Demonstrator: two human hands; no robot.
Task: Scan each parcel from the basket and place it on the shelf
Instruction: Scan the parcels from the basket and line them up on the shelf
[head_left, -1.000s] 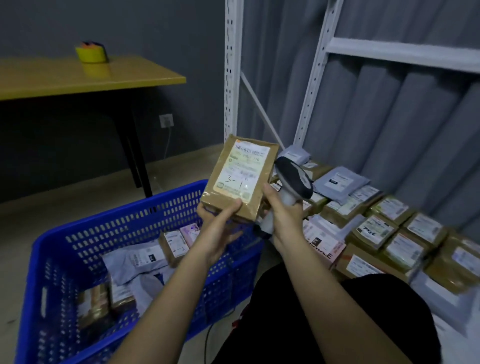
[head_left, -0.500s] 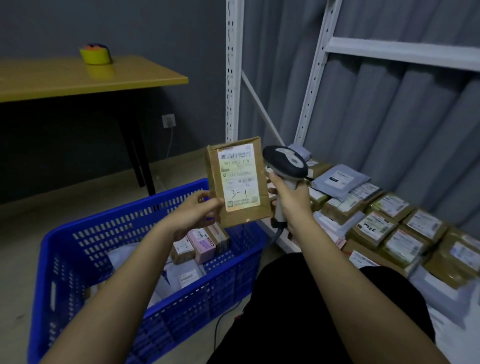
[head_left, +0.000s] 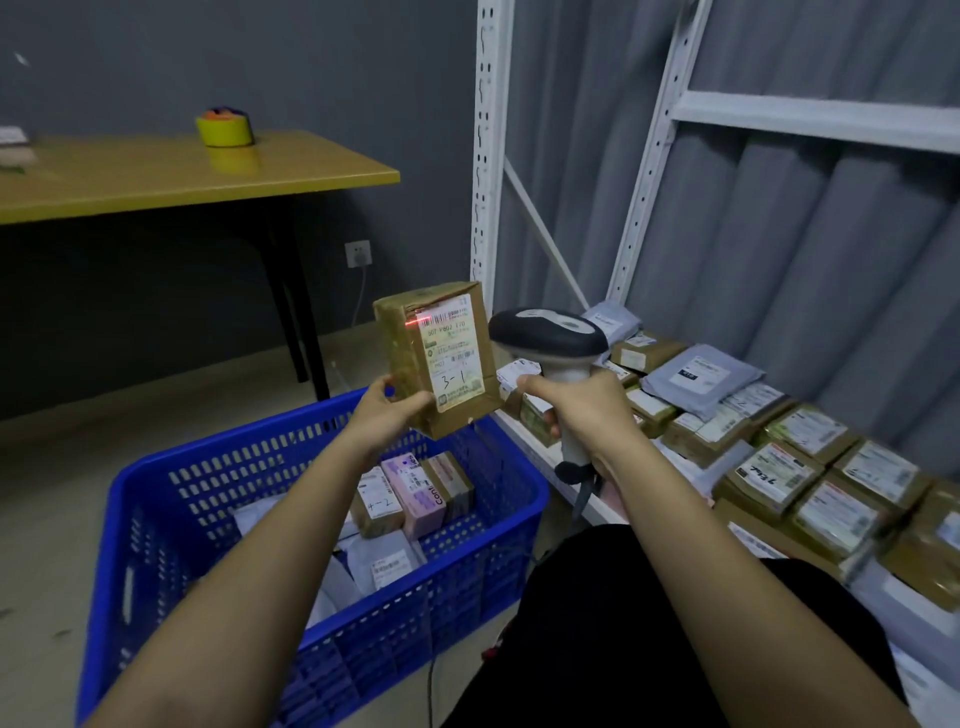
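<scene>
Yellow table against grey wall.

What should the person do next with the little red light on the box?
Probably nudge the scanner in the right hand rightward. Its red line sits at the label's left edge, mostly off the barcode. The left hand holds the box upright.

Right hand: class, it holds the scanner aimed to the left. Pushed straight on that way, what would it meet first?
Probably the brown parcel gripped by the left hand: the scanner in the right hand faces its label, where the red scan line falls. Depth is uncertain.
</scene>
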